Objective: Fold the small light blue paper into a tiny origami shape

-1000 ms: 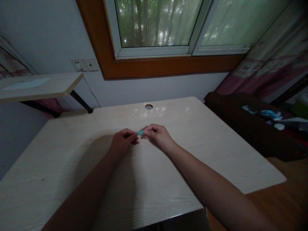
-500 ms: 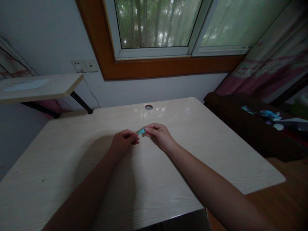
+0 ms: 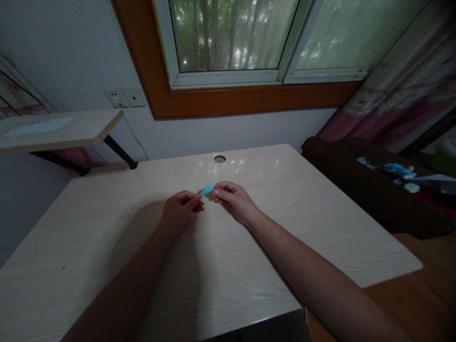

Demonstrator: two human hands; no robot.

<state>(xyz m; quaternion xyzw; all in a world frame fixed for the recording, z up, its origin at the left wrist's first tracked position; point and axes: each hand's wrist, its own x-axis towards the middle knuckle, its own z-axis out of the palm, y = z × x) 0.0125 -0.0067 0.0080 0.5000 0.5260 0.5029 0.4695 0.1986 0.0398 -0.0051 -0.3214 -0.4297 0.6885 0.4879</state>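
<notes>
A small strip of turquoise paper or similar thin material (image 3: 208, 190) stretches between my two hands, just over the desk (image 3: 313, 228). My left hand (image 3: 182, 205) pinches its left end between thumb and forefinger, the other fingers curled below. On the other side my right hand (image 3: 233, 197) pinches the right end, thumb in front. The fingertips cover both ends of the strip, so its full length is hidden.
A raised shelf (image 3: 71, 135) on dark legs stands at the desk's back left, below wall sockets (image 3: 124, 98). A round cable hole (image 3: 220, 159) lies near the back edge. Right of the desk is a dark wooden piece of furniture (image 3: 356, 190) with assorted items on it.
My left hand has shifted slightly to the left, and more of the turquoise strip shows between the hands. The strip appears flatter and wider. My right hand has barely moved.
</notes>
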